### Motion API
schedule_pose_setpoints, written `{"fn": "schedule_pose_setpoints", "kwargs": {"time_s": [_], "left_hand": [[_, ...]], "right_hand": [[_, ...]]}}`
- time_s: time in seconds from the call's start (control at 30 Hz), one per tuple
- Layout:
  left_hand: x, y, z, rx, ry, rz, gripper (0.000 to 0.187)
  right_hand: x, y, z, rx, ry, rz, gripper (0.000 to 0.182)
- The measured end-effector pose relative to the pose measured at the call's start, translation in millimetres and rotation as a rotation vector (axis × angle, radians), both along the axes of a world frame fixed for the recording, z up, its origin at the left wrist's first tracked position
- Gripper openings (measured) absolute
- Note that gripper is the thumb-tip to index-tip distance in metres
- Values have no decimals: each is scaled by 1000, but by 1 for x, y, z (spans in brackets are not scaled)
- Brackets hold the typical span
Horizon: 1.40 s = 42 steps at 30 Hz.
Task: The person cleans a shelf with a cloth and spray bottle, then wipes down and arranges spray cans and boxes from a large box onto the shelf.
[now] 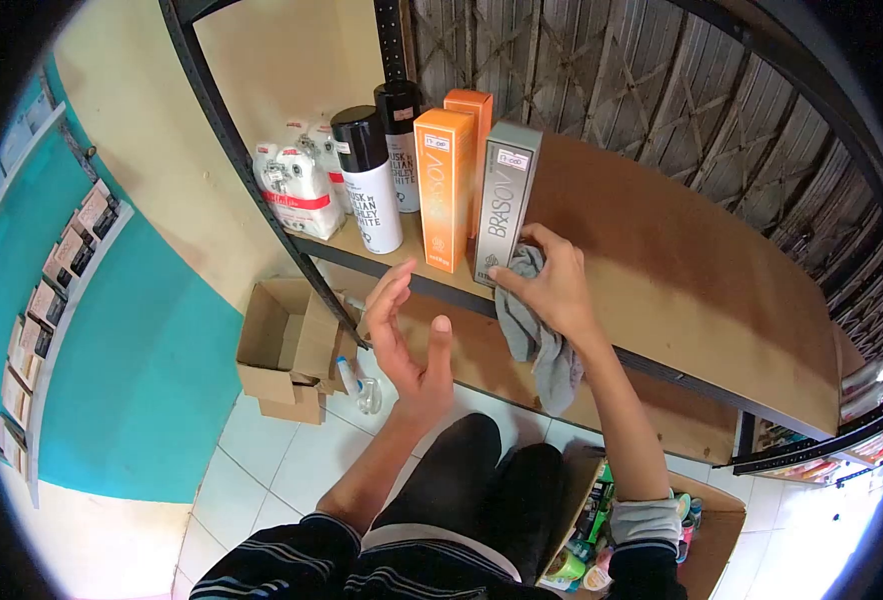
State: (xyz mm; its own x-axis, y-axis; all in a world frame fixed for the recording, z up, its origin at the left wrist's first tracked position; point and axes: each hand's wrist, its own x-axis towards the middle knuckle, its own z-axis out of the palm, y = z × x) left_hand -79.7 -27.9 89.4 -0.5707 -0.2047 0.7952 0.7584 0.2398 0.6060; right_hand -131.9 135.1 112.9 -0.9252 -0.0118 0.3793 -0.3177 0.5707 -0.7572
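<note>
My right hand (559,283) grips the lower end of a grey BRASOV box (507,200), thumb in front, with a grey cloth (537,340) held in the same hand and hanging below the shelf edge. The box stands upright on the shelf, beside an orange BRASOV box (444,195); another orange box (474,105) is partly hidden behind. My left hand (409,350) is raised in front of the shelf edge, fingers apart and holding nothing. To the left stand a black-capped white spray can (372,200) and a second spray can (399,140) behind it.
White plastic packs (300,190) sit at the shelf's left end. An open cardboard box (277,335) and a spray bottle (367,395) are on the tiled floor. Another carton (717,520) by my legs holds assorted products. A black metal upright (247,150) frames the shelf (662,270).
</note>
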Motion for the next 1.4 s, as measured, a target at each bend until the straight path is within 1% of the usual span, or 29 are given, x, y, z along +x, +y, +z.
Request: {"fn": "schedule_pose_setpoints", "kwargs": {"time_s": [0.13, 0.2, 0.33, 0.4, 0.43, 0.5, 0.57, 0.63, 0.67, 0.7, 0.73, 0.77, 0.8, 0.83, 0.87, 0.9, 0.93, 0.97, 1.07, 1.13, 1.17, 1.23, 1.27, 1.33, 1.37, 1.4], "left_hand": [[2, 0, -2, -9, 12, 2, 43], [3, 0, -2, -21, -5, 20, 43], [4, 1, -2, 7, 12, 10, 40], [4, 1, -5, -14, 17, 29, 40], [5, 2, -5, -24, -3, 3, 40], [10, 6, -4, 3, 4, 49, 42], [10, 0, -11, -3, 23, 0, 41], [21, 11, -14, -48, -19, 100, 39], [22, 15, -23, -52, -7, 71, 38], [22, 18, -33, -56, 16, 57, 37], [27, 20, -39, -77, -20, -1, 37], [28, 20, -43, -107, -51, 6, 36], [28, 20, -47, -138, -75, 22, 35], [29, 22, -52, -156, -83, 0, 35], [29, 25, -58, -159, -85, -56, 36], [31, 28, -63, -161, -87, -111, 37], [38, 35, -66, -189, -109, -138, 38], [41, 38, -67, -199, -112, -152, 38], [47, 47, -70, -209, -124, -206, 39], [48, 47, -72, -235, -138, -239, 40], [49, 46, -74, -240, -136, -240, 40], [51, 46, -75, -252, -174, -261, 40], [52, 47, -75, -251, -174, -260, 40], [54, 48, -75, -271, -184, -276, 40], [55, 48, -76, -272, -187, -276, 40], [56, 49, -79, -287, -204, -287, 39]], "right_hand": [[1, -6, -2, 13, 5, 24, 44], [2, -9, -3, 62, 134, -40, 40], [4, -8, -9, 42, 123, -52, 42], [14, -9, -5, 73, 162, -106, 43], [24, -8, -3, 67, 140, -132, 43], [55, -4, -5, -226, 186, -197, 47], [99, 5, -30, -290, 272, -284, 40], [160, 14, -50, -440, -18, -331, 35], [188, 20, -75, -457, -119, -407, 29], [214, 28, -99, -459, -136, -520, 25], [244, 33, -117, -466, -157, -609, 21], [272, 38, -135, -426, -324, -767, 18], [304, 48, -159, -357, -385, -855, 19], [335, 57, -169, -261, -537, -943, 20], [371, 66, -202, -168, -658, -983, 22], [380, 68, -176, -186, -862, -1035, 21], [404, 84, -207, 155, -1232, -895, 20], [432, 83, -240, 168, -1180, -977, 19], [439, 77, -269, 167, -1169, -1000, 22], [414, 78, -279, -196, -1132, -749, 30], [401, 73, -290, -201, -1131, -747, 30], [383, 64, -314, -22, -1128, -903, 40], [382, 67, -317, -21, -1126, -902, 40], [384, 71, -323, -13, -902, -974, 43], [381, 70, -318, -13, -905, -975, 43], [378, 70, -312, 17, -963, -962, 42]]}}
